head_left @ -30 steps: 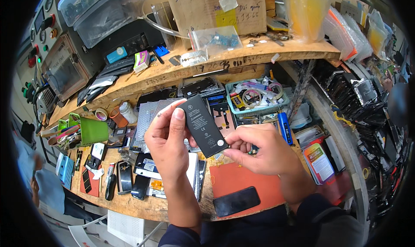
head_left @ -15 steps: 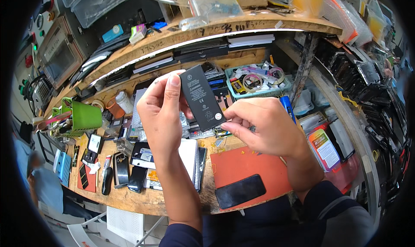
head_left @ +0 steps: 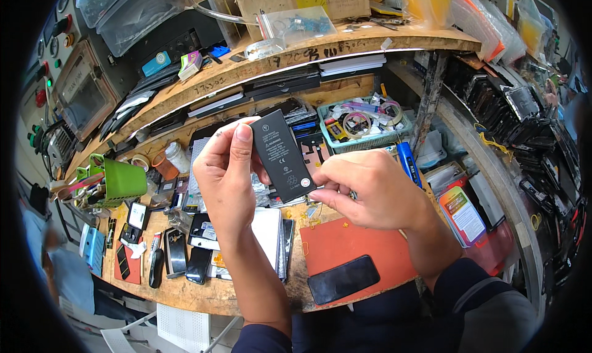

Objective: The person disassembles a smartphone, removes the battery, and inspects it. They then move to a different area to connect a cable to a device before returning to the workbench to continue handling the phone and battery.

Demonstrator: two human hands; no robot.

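A flat black phone battery (head_left: 281,155) with pale printing and a small round white sticker is held up above the bench. My left hand (head_left: 228,168) is closed on its upper left edge, thumb on the printed face. At the lower right corner, the fingertips of my right hand (head_left: 364,189) pinch the battery or something small beside it. Below my right hand lies an orange-red mat (head_left: 333,245). A black smartphone (head_left: 344,279) rests dark-faced on the mat's near edge.
Left on the wooden bench (head_left: 216,296) are phone parts, a white pad (head_left: 268,232) and a green holder (head_left: 117,179). Behind stands a teal basket (head_left: 364,144) of tapes, under a loaded shelf (head_left: 259,63). Stacked phone parts (head_left: 524,106) fill the right; another person (head_left: 68,266) is far left.
The battery and both hands sit slightly lower in the picture, and the surroundings have shifted a little too. Both hands keep the same grip.
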